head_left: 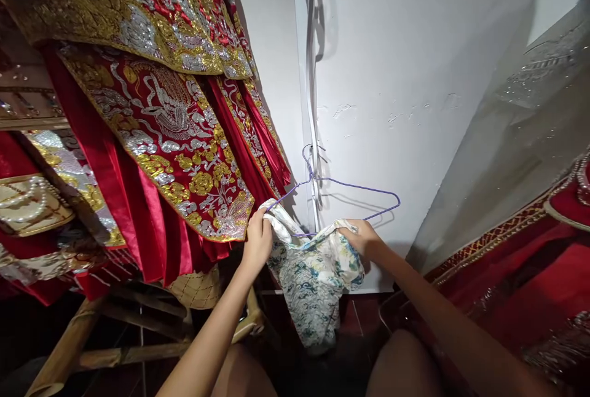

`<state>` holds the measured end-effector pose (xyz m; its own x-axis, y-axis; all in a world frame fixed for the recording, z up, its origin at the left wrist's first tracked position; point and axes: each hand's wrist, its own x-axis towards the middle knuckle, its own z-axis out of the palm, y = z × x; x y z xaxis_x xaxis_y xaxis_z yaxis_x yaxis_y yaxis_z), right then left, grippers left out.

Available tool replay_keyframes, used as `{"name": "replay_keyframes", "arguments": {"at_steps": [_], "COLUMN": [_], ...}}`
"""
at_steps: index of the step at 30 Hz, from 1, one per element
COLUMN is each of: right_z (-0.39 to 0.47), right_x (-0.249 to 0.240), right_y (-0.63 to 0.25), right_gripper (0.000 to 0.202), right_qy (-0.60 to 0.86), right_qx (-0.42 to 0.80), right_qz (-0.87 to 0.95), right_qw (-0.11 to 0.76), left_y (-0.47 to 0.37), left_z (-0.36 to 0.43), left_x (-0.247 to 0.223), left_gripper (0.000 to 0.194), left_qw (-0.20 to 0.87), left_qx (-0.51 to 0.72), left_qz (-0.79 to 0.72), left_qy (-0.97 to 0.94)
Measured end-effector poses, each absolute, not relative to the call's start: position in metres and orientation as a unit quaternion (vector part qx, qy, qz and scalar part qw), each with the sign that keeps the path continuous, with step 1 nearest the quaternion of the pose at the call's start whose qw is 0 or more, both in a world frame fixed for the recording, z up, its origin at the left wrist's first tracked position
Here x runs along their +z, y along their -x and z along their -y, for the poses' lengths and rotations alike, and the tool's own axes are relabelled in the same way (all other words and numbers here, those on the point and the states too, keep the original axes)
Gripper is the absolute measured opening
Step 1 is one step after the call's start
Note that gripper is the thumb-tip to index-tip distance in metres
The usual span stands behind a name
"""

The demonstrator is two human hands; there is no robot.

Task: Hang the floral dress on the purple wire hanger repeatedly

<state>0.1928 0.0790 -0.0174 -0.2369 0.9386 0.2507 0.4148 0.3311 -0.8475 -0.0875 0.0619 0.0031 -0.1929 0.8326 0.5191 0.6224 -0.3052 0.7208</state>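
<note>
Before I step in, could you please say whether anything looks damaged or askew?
The white wall shows chipped-looking marks above the purple hanger, breaking the smooth surface. The floral garment sits lopsided, with the hanger's right end bare.

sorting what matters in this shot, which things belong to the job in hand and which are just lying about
In the job:
- floral garment, held by the left hand and right hand
- purple hanger, at the garment's top

Just around:
- red embroidered dress
- bamboo frame
- red cloth at far right
</note>
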Motion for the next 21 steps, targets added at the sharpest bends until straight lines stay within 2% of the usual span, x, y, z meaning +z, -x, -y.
{"name": "replay_keyframes", "arguments": {"at_steps": [6,7,10,12,13,14,17,21], "right_z": [-0.073,-0.074,-0.085,-0.099,-0.107,-0.114,-0.126,-0.120], "right_x": [-0.016,-0.015,-0.010,-0.005,-0.001,0.002,0.016,0.040], "right_y": [-0.198,-0.203,-0.225,-0.240,-0.246,-0.251,-0.263,-0.285], "right_gripper": [0.021,0.026,0.067,0.084,0.083,0.074,0.036,0.040], "right_qy": [0.452,0.464,0.544,0.589,0.599,0.599,0.568,0.523], "right_qx": [0.291,0.264,0.169,0.114,0.095,0.086,0.135,0.303], "right_qz": [0.741,0.739,0.674,0.629,0.626,0.637,0.704,0.741], "right_qw": [0.403,0.411,0.470,0.494,0.490,0.478,0.406,0.292], "left_y": [0.072,0.074,0.082,0.085,0.086,0.086,0.092,0.111], "left_z": [-0.073,-0.072,-0.070,-0.068,-0.067,-0.066,-0.065,-0.069], "left_x": [0.025,0.029,0.036,0.040,0.042,0.044,0.052,0.063], "left_gripper": [0.024,0.024,0.026,0.027,0.028,0.028,0.026,0.032], "left_qw": [0.093,0.091,0.082,0.080,0.080,0.077,0.053,0.031], "left_qx": [0.474,0.465,0.436,0.414,0.405,0.396,0.392,0.450], "left_qz": [-0.580,-0.574,-0.563,-0.560,-0.558,-0.556,-0.560,-0.589], "left_qy": [-0.655,-0.668,-0.697,-0.713,-0.721,-0.726,-0.728,-0.670]}}
